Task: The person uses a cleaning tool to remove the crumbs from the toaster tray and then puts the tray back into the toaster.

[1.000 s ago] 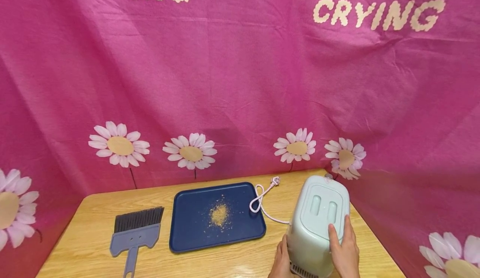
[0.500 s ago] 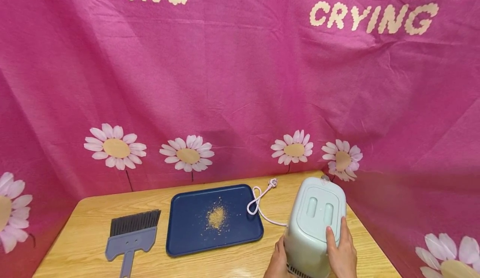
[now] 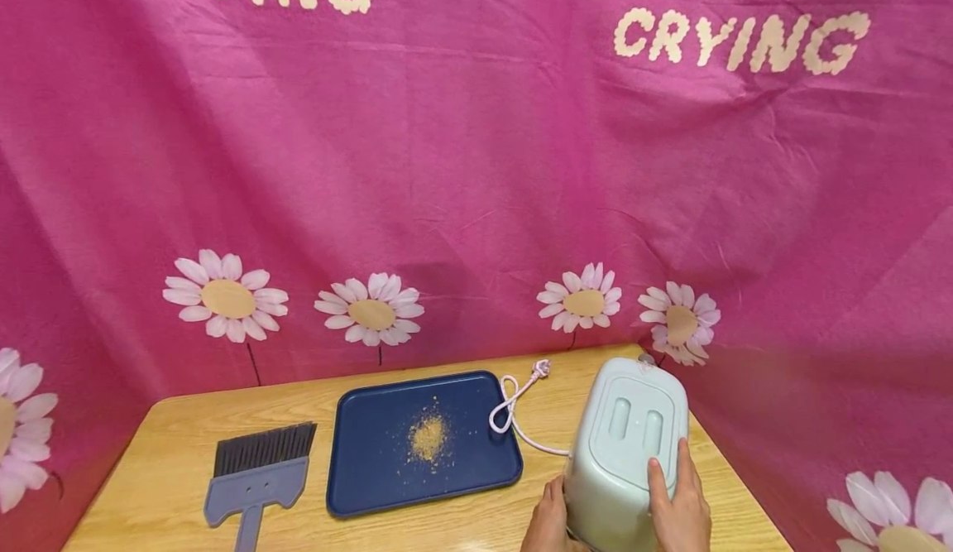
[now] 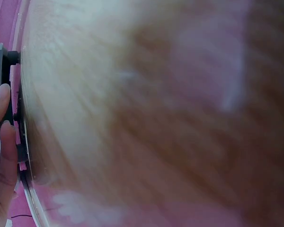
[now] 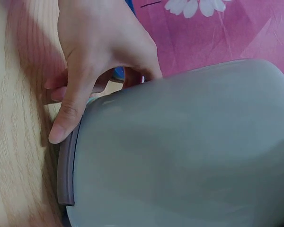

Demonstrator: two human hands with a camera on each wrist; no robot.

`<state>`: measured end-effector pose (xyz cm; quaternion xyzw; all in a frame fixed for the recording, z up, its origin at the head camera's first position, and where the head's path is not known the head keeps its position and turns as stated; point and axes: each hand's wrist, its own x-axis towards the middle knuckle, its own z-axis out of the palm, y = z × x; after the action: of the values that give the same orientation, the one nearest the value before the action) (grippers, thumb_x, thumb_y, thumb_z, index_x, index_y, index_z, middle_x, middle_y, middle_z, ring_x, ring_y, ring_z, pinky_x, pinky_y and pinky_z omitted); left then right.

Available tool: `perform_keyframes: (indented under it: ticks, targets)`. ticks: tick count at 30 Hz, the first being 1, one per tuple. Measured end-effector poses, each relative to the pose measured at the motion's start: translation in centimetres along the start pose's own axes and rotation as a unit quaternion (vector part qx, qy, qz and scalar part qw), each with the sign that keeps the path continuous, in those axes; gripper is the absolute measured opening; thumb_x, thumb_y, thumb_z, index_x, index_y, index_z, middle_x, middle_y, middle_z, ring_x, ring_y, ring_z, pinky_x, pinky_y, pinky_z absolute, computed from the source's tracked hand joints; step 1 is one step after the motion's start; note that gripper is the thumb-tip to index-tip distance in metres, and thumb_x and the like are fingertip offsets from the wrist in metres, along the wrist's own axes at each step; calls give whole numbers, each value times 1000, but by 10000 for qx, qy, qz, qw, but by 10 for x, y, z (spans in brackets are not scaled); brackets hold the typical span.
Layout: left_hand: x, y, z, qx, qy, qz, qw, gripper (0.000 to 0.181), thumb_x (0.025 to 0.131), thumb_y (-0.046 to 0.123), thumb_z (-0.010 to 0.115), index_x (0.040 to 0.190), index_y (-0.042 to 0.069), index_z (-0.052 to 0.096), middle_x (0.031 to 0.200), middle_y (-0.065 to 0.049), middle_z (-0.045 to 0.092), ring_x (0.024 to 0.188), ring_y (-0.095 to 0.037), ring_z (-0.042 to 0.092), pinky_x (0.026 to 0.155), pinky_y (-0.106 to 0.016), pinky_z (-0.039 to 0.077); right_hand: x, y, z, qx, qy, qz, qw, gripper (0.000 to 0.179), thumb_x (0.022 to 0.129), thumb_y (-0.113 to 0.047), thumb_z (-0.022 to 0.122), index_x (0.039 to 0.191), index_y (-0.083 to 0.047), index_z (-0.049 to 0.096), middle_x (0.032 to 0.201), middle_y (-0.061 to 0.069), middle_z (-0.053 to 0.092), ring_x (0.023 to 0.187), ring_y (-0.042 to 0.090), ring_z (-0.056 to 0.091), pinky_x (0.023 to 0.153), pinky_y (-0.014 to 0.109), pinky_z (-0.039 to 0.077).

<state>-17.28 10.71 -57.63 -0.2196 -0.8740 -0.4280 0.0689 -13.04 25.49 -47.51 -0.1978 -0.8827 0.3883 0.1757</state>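
Observation:
A pale mint toaster (image 3: 618, 486) with a lid bearing two oblong recesses stands at the table's right side. My left hand (image 3: 549, 519) holds its lower left side; in the right wrist view that hand (image 5: 104, 61) has its thumb over the brown base strip (image 5: 68, 165), other fingers partly hidden. My right hand (image 3: 681, 506) grips the right side, thumb on the lid's edge. The left wrist view is mostly blurred; fingers (image 4: 7, 142) touch the toaster's dark edge at far left. A pale pink cord (image 3: 532, 443) with a plug (image 3: 541, 367) runs from the toaster.
A dark blue tray (image 3: 365, 453) with a heap of crumbs (image 3: 428, 438) lies left of the toaster, the cord looping onto its rim. Further left is a grey-blue hand brush (image 3: 256, 486) with black bristles. A pink flowered curtain (image 3: 476, 204) surrounds the wooden table (image 3: 193, 407).
The slotted dark vents at the toaster's lower edge, visible earlier, are now mostly out of sight. The whole scene shifts slightly left and down. Both hands keep their hold.

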Motion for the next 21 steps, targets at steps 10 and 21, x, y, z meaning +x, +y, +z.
perform_keyframes:
  ticks: [10,21]
  targets:
    - [-3,-4,-8,-66,159,-141,9998,81,44,5,96,108,1,47,90,-7,53,74,-25,60,67,-29,50,1,-6,4,-38,-90,-78,9999,61,100,-27,40,147,4,19,140,39,30,120,61,33,99,64,29]
    - [8,-2,-18,335,-272,-363,9984,74,52,10,95,109,3,49,93,-7,57,82,-21,62,71,-27,50,15,-13,10,-190,236,-864,9958,58,96,-16,46,139,16,26,133,45,29,119,61,33,97,65,29]
